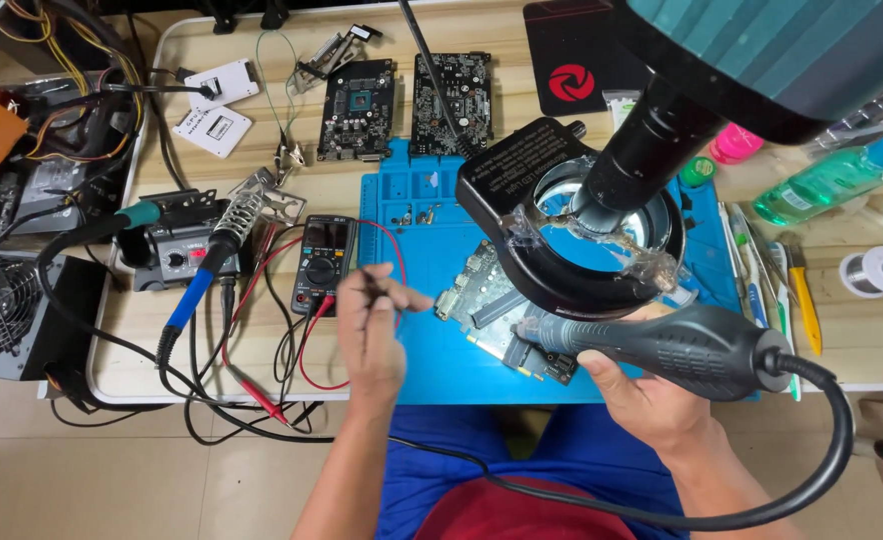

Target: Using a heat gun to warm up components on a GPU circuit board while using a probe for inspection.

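Working on a circuit board under the ring light

Holding a thick black hot-air handle (677, 345), the right hand (634, 395) is closed around its grip, and the metal nozzle points left onto the small circuit board (502, 318). This board lies on the blue work mat (432, 240), partly hidden below the black ring light (522, 195) of the microscope (662, 130). The left hand (372, 330) hovers just beside the board, with thumb and fingers pressed together on a thin dark tool; what kind of tool it is I cannot tell. A black multimeter (324, 262) with red leads rests on the tabletop (262, 200) left of the mat, and beside it stands a soldering iron (224, 248) in its spring holder. Two dark graphics boards (402, 105) lie at the far edge. A green bottle (827, 180) is at the right
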